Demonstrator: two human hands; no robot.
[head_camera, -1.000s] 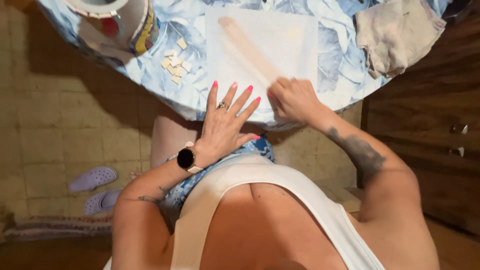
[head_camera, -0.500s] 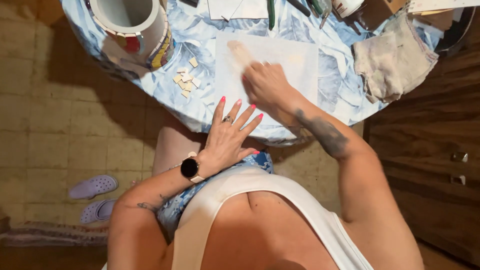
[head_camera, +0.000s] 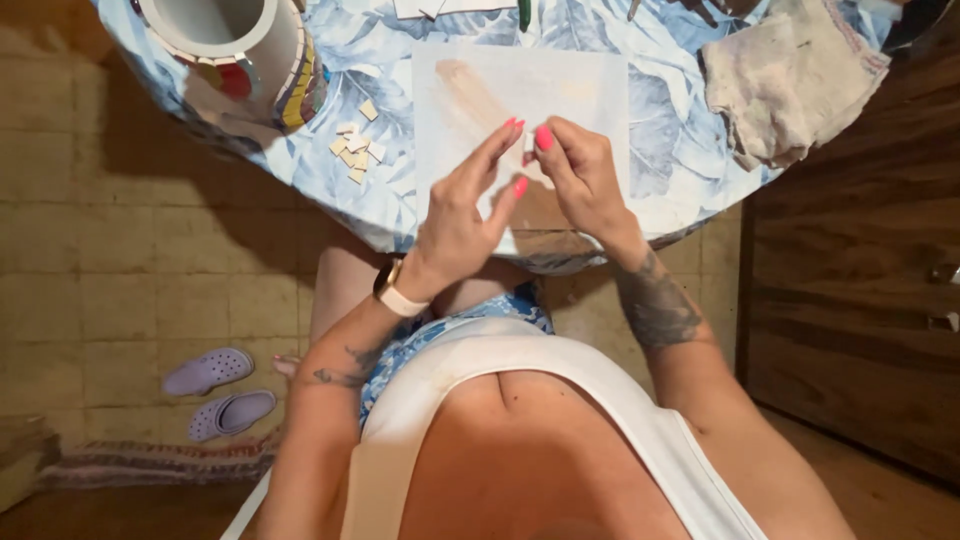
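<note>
Round table (head_camera: 660, 120) with blue leaf cloth | white sheet (head_camera: 590, 85) upper centre, under both my hands | left hand (head_camera: 455, 215) fingers spread, holds nothing | right hand (head_camera: 580, 175) pinches a small piece, too tiny to tell | hands touching at fingertips

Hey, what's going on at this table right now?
A seated person has both hands raised together over a white sheet on a round table with a blue leaf-print cloth. The left hand and right hand meet at the fingertips, seemingly pinching something too small to make out. A pile of small pale tile pieces lies to the left, beside a mosaic-covered pot. A crumpled rag sits at the right.
</note>
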